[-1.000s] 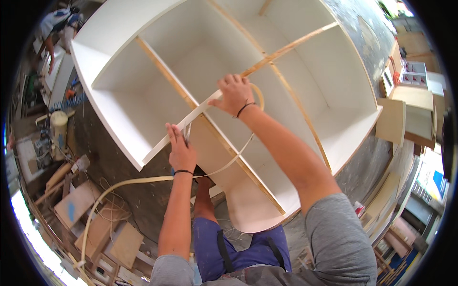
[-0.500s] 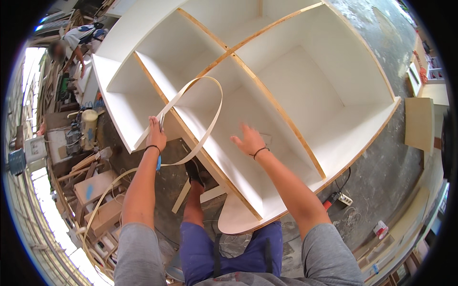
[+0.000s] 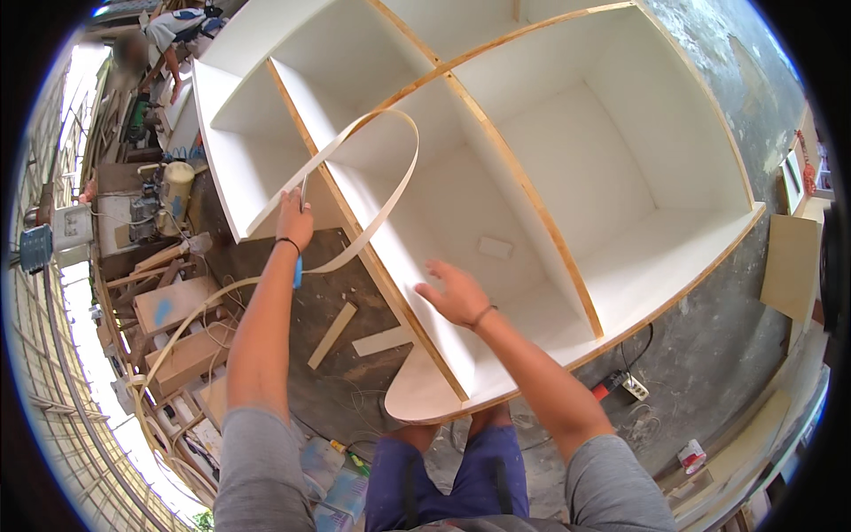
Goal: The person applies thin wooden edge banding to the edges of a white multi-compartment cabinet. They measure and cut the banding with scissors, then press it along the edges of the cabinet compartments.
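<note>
A large white cabinet carcass (image 3: 620, 275) with open compartments and bare wooden front edges lies before me. My left hand (image 3: 295, 222) is closed around a blue-handled tool (image 3: 298, 271) at the cabinet's left side; a thin metal part pokes out past the fingers, its exact kind unclear. At the fingertips is one end of a long pale edge-banding strip (image 3: 340, 259), which loops up over the compartments and trails back under my left forearm. My right hand (image 3: 456, 297) hovers, fingers apart and holding nothing, over the middle compartment, where a small white rectangular piece (image 3: 495, 246) lies.
Loose wood offcuts (image 3: 333, 335) lie on the floor left of the cabinet's rounded end. A power strip (image 3: 635, 387) with a cord sits near its right edge. Boxes and scrap wood (image 3: 177, 303) crowd the left. Another person (image 3: 173, 35) bends over at the far left.
My right hand has come nearer to me and slightly left over the compartment, uncovering more of the small white piece. My foot has left the floor area beside the offcuts. The strip stays in my left hand.
</note>
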### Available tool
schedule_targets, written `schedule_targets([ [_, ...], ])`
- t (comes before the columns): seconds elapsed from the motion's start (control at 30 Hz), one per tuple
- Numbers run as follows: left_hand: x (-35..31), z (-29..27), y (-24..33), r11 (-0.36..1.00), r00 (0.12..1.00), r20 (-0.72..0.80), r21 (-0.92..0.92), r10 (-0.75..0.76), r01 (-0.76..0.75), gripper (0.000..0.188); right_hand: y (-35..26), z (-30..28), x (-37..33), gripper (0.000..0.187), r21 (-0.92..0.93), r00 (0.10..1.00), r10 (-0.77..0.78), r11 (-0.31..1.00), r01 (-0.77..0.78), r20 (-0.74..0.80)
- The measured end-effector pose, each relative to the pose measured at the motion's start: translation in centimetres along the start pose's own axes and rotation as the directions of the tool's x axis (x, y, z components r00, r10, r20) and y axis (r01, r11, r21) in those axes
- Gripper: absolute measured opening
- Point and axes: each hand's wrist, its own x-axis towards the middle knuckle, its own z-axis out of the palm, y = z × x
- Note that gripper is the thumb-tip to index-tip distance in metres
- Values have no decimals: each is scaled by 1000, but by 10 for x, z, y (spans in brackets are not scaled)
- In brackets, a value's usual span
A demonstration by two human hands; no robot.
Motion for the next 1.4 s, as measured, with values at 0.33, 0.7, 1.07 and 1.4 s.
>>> schedule_targets([
  [0.33,-174,43,-12,960,978,-138,-210,156,-183,28,72,-141,-142,62,-824,834,-412,559,-88,-368],
  [0.7,-182,67,97,865,915,-380,-495,-134,-79,36,91,-141,-130,51,-793,876,-304,594,-133,-374],
  [1.07,-158,86,131,908,782,-469,-288,-411,305,35,85,-147,-131,62,-716,947,-193,697,-51,-256],
  [1.4,-159,105,130,880,775,-426,-304,-468,364,29,81,-145,-130,61,-639,957,-156,769,-37,-243],
])
